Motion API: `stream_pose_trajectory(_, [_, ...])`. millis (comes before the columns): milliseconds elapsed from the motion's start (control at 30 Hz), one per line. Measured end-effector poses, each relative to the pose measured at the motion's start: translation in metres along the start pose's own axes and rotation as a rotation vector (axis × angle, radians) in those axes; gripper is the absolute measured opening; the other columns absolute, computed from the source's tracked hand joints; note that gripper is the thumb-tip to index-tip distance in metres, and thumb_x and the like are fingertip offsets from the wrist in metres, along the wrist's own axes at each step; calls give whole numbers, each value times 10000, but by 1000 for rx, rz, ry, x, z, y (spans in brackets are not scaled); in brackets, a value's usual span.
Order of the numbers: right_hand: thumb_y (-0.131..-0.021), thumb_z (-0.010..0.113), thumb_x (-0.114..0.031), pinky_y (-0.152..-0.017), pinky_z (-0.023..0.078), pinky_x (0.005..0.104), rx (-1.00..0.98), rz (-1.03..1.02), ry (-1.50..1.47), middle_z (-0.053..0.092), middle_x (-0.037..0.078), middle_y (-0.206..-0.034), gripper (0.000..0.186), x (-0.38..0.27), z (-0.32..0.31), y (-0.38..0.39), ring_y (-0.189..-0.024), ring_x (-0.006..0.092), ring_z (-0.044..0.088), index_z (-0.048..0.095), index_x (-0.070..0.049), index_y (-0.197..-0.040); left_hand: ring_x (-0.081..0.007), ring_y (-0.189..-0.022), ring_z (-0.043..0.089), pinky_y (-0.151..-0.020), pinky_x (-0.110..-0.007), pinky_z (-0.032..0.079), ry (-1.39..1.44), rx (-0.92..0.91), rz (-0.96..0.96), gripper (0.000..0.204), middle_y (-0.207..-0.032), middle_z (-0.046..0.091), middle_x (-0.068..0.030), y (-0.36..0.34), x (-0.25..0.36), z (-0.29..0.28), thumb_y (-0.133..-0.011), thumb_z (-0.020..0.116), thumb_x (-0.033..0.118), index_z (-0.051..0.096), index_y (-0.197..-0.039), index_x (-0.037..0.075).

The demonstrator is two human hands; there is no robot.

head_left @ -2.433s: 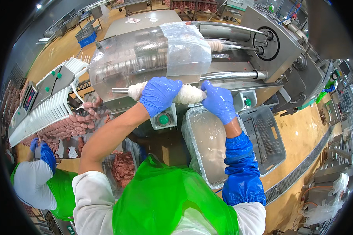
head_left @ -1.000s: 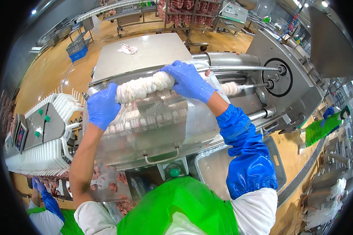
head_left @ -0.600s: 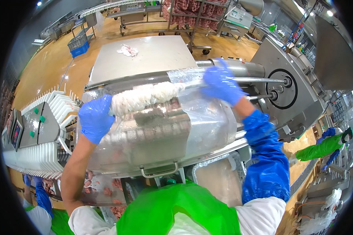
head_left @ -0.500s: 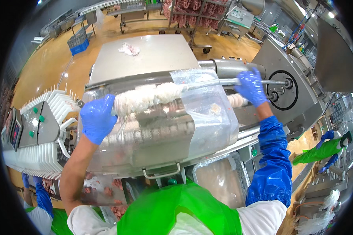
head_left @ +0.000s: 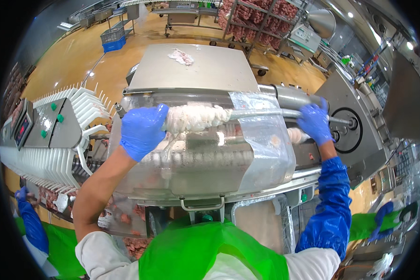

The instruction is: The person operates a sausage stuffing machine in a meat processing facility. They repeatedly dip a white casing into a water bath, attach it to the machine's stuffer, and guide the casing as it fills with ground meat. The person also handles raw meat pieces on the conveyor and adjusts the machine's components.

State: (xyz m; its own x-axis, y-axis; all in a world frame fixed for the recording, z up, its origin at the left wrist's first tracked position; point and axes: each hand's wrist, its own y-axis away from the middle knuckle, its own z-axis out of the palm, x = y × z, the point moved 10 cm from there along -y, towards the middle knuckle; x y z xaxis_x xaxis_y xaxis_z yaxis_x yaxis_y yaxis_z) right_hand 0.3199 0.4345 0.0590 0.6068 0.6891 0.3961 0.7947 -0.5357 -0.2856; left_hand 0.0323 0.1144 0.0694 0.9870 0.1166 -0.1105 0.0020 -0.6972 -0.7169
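My gloved left hand (head_left: 142, 130) grips the left end of a gathered whitish casing (head_left: 196, 119) on a steel tube (head_left: 256, 113). The tube lies across the top of the machine, over a clear cover (head_left: 191, 172) with a translucent plastic sheet (head_left: 266, 158) draped on its right part. My gloved right hand (head_left: 315, 123) is closed round the bare right stretch of the tube, near a round black-ringed fitting (head_left: 344, 130). Below the right hand, a shorter pale ruffled casing (head_left: 295, 136) sits on another rod.
A steel plate (head_left: 196, 77) with pinkish scraps is behind. A white-armed conveyor (head_left: 42, 163) stands left. A lined tub (head_left: 259, 219) is below. Co-workers in green aprons are at lower left (head_left: 56, 247) and right (head_left: 368, 226). A rack of sausages (head_left: 256, 21) stands beyond.
The casing and tube have risen from in front of the cover to above it. My right hand has moved from the casing rightward along the tube.
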Motion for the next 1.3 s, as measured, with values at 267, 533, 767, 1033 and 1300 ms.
stream_pose_trajectory(267, [-783, 686, -373, -1085, 290, 544, 395, -521, -373, 620, 93, -1028, 352, -240, -131, -30, -1088, 305, 554, 643, -98, -998, -253, -584, 597, -508, -386, 448, -49, -14, -18, 361, -624, 564, -49, 4, -3, 1, -604, 766, 216, 551, -881, 129])
stream_pose_trajectory(533, [-738, 673, -287, -994, 331, 539, 74, 157, 68, 666, 102, -985, 251, 70, 4, 35, -1003, 282, 614, 685, -137, -940, -260, -585, 595, -511, -388, 446, 85, -47, -34, 388, -627, 572, -52, -3, -7, 8, -602, 769, 192, 550, -916, 133])
stream_pose_trajectory(767, [-758, 712, -409, -1118, 179, 592, 423, -516, -441, 584, 102, -1234, 592, -228, -130, -27, -1221, 305, 487, 557, -178, -1280, -252, -554, 586, -498, -382, 444, -49, 2, -59, 424, -600, 553, -46, 2, -5, -4, -604, 760, 156, 569, -982, 168])
stream_pose_trajectory(1033, [-786, 636, -312, -1087, 203, 569, 191, -365, -54, 645, 41, -688, 167, -88, -41, -24, -733, 251, 654, 673, -154, -748, -241, -485, 551, -461, -379, 429, 64, 46, -73, 447, -554, 516, -48, -1, -8, -2, -645, 721, 95, 574, -1055, 192])
stream_pose_trajectory(1300, [-767, 713, -364, -1087, 201, 568, 242, -293, -325, 603, 110, -1214, 592, -152, -84, -24, -1186, 339, 520, 557, -155, -1299, -237, -483, 552, -459, -375, 430, -97, 55, -86, 480, -559, 526, -44, 0, -12, 2, -709, 691, 116, 567, -1165, 201])
